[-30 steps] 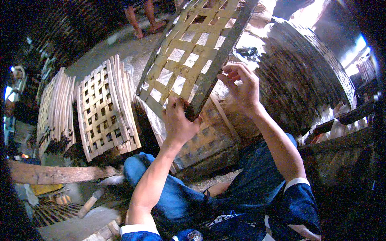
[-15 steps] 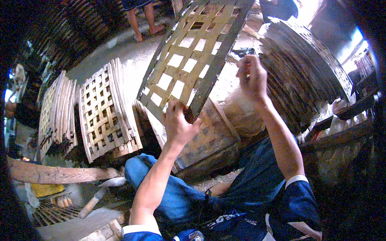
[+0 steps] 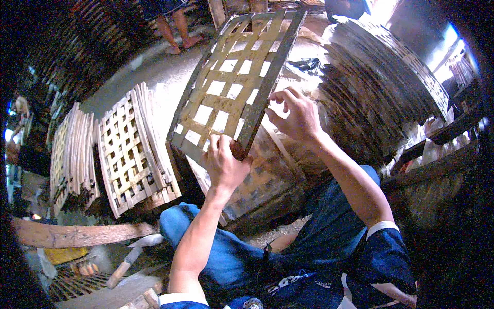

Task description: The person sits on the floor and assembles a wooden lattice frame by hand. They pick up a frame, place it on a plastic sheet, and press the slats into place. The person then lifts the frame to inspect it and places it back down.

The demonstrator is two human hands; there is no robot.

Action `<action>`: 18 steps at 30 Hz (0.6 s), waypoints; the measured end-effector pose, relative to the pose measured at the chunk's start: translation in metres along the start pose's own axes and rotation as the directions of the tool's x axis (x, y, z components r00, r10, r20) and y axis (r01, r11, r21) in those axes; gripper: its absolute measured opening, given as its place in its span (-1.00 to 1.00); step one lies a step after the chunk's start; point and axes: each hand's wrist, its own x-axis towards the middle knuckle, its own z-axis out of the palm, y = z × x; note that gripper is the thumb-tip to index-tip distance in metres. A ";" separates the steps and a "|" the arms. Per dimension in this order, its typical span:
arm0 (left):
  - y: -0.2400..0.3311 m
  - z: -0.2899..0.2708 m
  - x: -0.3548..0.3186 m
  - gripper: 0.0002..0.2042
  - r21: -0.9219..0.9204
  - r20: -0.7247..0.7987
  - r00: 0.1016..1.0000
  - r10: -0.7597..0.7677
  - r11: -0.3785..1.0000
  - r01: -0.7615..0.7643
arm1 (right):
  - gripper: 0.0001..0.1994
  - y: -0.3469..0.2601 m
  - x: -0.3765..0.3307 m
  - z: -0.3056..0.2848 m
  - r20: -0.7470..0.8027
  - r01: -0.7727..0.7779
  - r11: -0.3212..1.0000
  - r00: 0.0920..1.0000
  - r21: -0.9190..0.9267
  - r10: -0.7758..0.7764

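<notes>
A woven bamboo lattice panel (image 3: 234, 82) is held tilted up above the person's lap, likely to inspect it. Left of it, stacked panels (image 3: 131, 149) lean upright. The left hand (image 3: 224, 165) clamps the panel's bottom corner; the right hand (image 3: 296, 116) has its fingers (image 3: 278, 98) pinching the frame edge.

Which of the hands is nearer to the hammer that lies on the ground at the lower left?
Left. The left hand grips the woven panel's lower corner, above the hammer; the right hand is farther right, on the panel's edge.
</notes>
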 end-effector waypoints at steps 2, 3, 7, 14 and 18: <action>-0.007 0.006 -0.001 -0.51 0.035 -0.031 0.999 0.020 0.999 -0.019 | -0.78 0.001 0.000 0.003 0.013 -0.059 0.998 0.998 0.034 0.059; -0.007 0.007 0.000 -0.50 0.048 -0.047 0.998 0.034 0.998 -0.031 | -0.79 0.004 0.000 0.005 0.018 -0.082 0.996 0.997 0.044 0.081; -0.004 0.001 -0.001 -0.47 0.153 -0.012 0.999 0.032 0.988 -0.030 | -0.85 0.006 -0.006 0.012 0.000 -0.064 0.998 0.998 -0.021 0.064; -0.001 0.003 -0.002 -0.49 0.122 -0.051 0.997 0.058 0.991 -0.052 | -0.86 0.014 0.001 0.014 0.006 -0.076 0.995 0.997 -0.058 0.077; -0.008 0.003 -0.003 -0.53 0.058 -0.024 1.000 -0.002 0.998 0.003 | -0.87 0.047 0.027 -0.009 -0.151 -0.160 0.983 0.978 -0.085 0.146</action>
